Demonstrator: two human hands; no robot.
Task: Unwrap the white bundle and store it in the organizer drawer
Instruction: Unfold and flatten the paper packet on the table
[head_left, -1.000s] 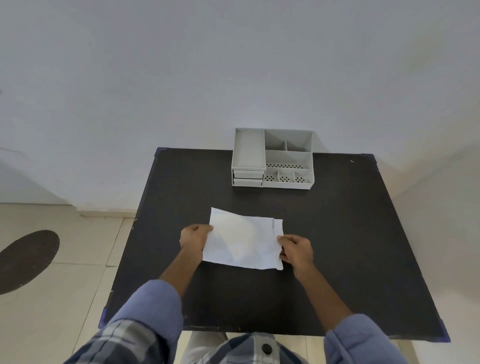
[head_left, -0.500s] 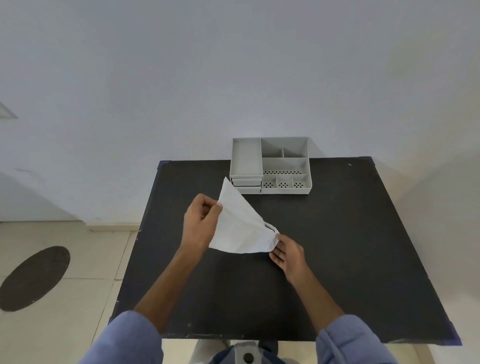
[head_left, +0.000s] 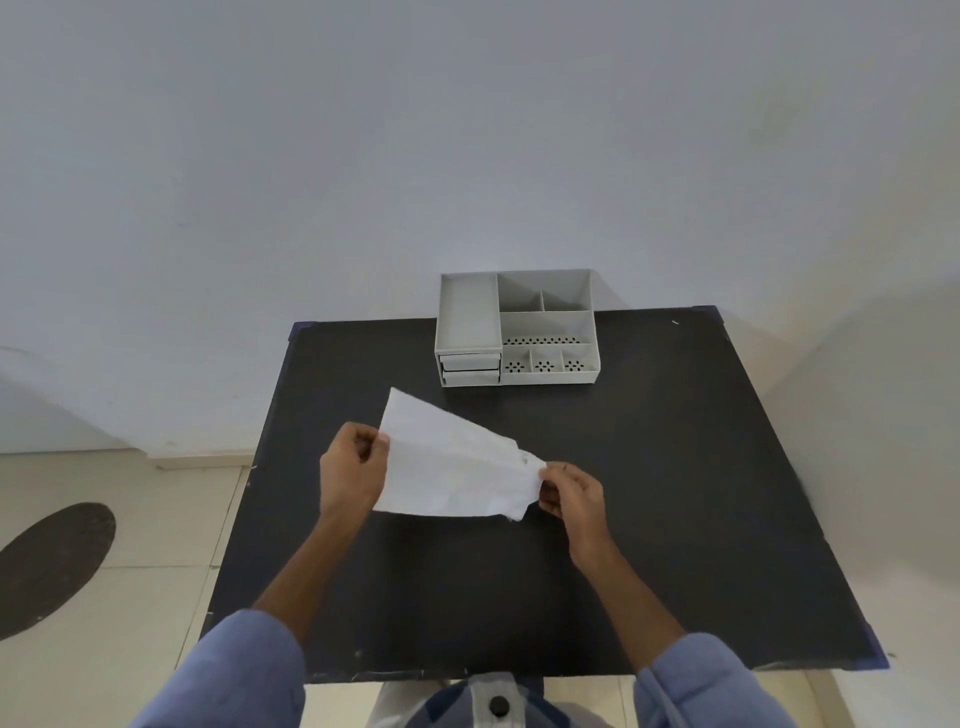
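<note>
Starting over on the left, there's a dark round patch (head_left: 49, 569) on the pale tiled floor (head_left: 156, 519), well off to the side of the black table (head_left: 675, 493). The left hand (head_left: 353, 475) is up above the tabletop with its fingers curled in and the thumb pinching the left edge of the white bundle (head_left: 447, 467), so it's closed tight on that edge, with a blue sleeve (head_left: 234, 675) showing down at the bottom. The bundle itself looks like a crumpled sheet of white paper or thin wrap, held up off the table between both hands near the middle of the tabletop, with one pointed corner sticking up toward the far side and the whole thing tilted. You can't tell if anything is inside it from here. The right hand (head_left: 571, 493) has the scrunched right end of the sheet gripped between fingertips and thumb, also closed on it, sitting a bit lower than the left one. Further back and slightly right, the grey organizer (head_left: 519, 330) sits at the far edge of the table against the wall (head_left: 467, 130), apart from the bundle, with open compartments on top and two small drawers (head_left: 470, 369) stacked at its front left, both looking pushed in.
</note>
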